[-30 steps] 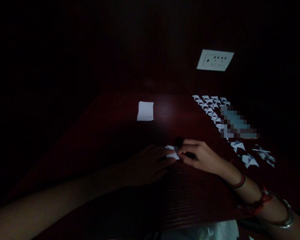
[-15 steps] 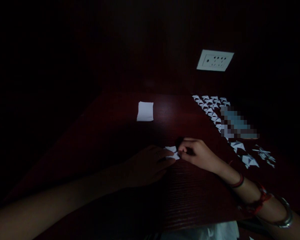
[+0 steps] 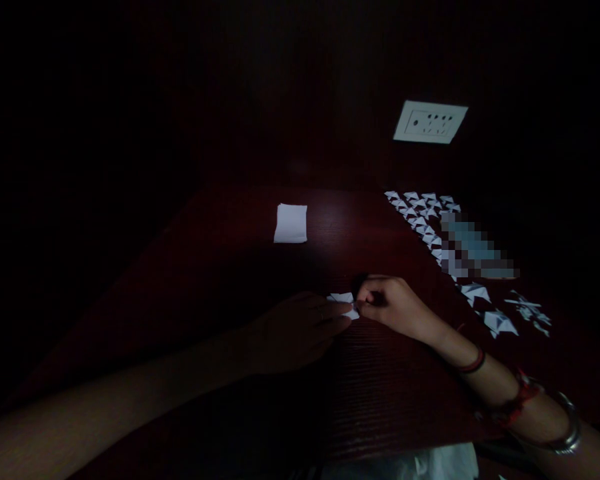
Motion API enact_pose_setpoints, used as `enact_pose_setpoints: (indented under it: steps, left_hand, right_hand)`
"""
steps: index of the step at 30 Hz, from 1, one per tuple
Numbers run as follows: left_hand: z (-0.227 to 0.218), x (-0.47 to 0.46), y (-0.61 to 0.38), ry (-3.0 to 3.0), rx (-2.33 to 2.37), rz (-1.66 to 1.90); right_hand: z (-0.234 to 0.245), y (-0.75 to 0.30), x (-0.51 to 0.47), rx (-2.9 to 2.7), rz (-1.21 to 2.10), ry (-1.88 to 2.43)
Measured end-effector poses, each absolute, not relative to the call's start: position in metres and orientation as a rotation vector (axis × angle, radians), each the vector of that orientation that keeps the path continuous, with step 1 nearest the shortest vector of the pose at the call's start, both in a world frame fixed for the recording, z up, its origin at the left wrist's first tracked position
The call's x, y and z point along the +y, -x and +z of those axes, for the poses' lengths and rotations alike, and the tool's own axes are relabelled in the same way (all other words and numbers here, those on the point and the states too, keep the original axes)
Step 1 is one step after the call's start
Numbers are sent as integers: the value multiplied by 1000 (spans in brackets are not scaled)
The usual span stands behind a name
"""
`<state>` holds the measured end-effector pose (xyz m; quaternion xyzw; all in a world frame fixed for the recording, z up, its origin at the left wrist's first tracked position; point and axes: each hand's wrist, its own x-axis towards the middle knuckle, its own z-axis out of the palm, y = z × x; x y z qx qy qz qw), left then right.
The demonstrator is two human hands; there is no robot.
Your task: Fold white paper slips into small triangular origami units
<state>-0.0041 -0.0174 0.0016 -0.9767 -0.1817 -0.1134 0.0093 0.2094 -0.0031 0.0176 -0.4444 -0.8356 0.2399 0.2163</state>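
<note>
A small white piece of folded paper (image 3: 341, 297) lies on the dark red table (image 3: 220, 267) between my hands. My left hand (image 3: 305, 327) is in shadow, its fingers stretched out flat over the paper and pressing on it. At the paper's right edge, my right hand (image 3: 387, 300) is closed in a pinch, thumb against curled fingers. Part of the paper is hidden under the left fingers. Beyond the hands sits a stack of square white paper sheets (image 3: 291, 223).
Rows of folded white paper pieces (image 3: 420, 223) run along the right side, beside a pixelated flat object (image 3: 475, 243). Thin white paper scraps (image 3: 529, 310) lie near the right forearm. A socket plate (image 3: 430, 122) is on the back wall. Pale cloth (image 3: 430, 463) shows below the table edge.
The left fingers have shifted slightly on the paper, and a bit more of its upper left part shows. The right hand stays pinched at the paper's right edge.
</note>
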Motion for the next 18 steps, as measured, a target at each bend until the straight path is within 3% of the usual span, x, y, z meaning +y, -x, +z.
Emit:
enact_pose_setpoints:
  steps: [10,18]
  left_hand:
    - [3,-16,3,3064,-570,-416]
    - [4,-14,3,3107,-547,-455]
  right_hand:
    - [15,-213,-4,-2330,567,1194]
    - [22,-227,-14,-2699,336,964]
